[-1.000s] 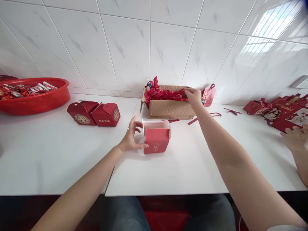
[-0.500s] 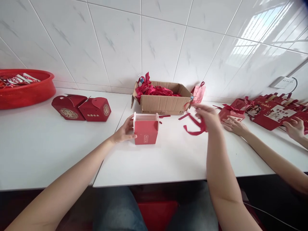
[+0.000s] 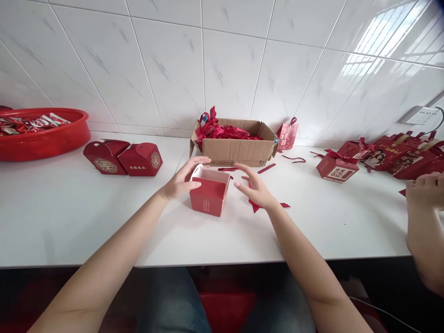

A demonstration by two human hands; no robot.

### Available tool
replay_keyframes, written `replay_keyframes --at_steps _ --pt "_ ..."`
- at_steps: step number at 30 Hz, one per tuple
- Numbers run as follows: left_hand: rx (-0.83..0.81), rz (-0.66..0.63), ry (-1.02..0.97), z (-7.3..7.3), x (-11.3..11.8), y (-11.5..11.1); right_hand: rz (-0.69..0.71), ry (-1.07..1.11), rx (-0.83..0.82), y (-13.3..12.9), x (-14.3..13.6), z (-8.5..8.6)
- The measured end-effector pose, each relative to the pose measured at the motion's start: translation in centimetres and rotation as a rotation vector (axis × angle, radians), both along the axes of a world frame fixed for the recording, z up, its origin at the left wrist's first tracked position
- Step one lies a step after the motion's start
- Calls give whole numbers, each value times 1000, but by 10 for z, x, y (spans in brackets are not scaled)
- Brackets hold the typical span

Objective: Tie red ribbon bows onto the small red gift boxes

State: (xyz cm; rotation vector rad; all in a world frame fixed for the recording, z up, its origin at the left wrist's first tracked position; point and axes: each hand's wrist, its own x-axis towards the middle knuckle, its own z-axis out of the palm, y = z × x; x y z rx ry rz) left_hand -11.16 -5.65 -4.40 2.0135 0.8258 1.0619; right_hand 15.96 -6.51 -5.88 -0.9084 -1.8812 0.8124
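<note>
An open-topped red box (image 3: 208, 194) stands on the white table, turned at a slight angle, its pale inside showing. My left hand (image 3: 183, 179) is at the box's left side, thumb and fingers spread around its upper left corner; whether it touches the box is hard to tell. To the right of the box, my right hand (image 3: 255, 187) hovers with fingers apart and nothing in it. Beneath that hand lies a red ribbon (image 3: 255, 206), partly hidden by it.
Behind is a cardboard box (image 3: 239, 150) of red ribbons. Two red boxes (image 3: 140, 159) and a red basin (image 3: 45, 138) of packets are left. A tied red box (image 3: 337, 166), gift bags (image 3: 398, 155) and another person's hand (image 3: 426, 189) are right. Ribbon scraps (image 3: 267, 168) lie about.
My right hand has let go of the ribbon, now on the table, and moved left towards the box. The box has turned slightly. The other person's hand has left the tied box.
</note>
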Motion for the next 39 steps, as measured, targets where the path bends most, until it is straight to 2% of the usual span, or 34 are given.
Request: replay_keyframes --at_steps 2,4,7,11,13,16,19,23,25,28,30,32,35,39 --pt "86 27 103 6 9 1 128 45 -25 -5 -8 0" --pt "187 104 198 9 15 -1 185 84 -28 -7 -12 -1" --pt "359 241 313 8 17 -8 188 100 10 -7 -11 0" --pt "597 361 378 7 15 -15 166 9 157 -11 -10 6" --pt "718 375 389 5 14 -16 162 -41 230 -14 -12 7" --pt "801 293 377 1 14 -17 164 -77 273 -17 -15 6" --pt "715 221 345 -5 16 -18 161 -98 275 -17 -17 2" --pt "510 239 201 -13 22 -19 125 -82 210 -18 -18 -1" --pt "374 210 79 -15 25 -19 77 -4 125 -18 -18 -4" --pt "94 89 -97 -17 28 -20 28 96 -30 -16 -18 -9" --pt "-79 26 -128 -16 28 -21 88 114 -123 -15 -17 -11" --pt "-173 -2 -105 -14 29 -23 193 126 -191 -15 -17 -12" --pt "-203 -30 -68 -11 33 -28 295 153 -237 -16 -19 -11" --pt "-266 29 -177 -11 40 -33 312 196 -234 -17 -22 -10"
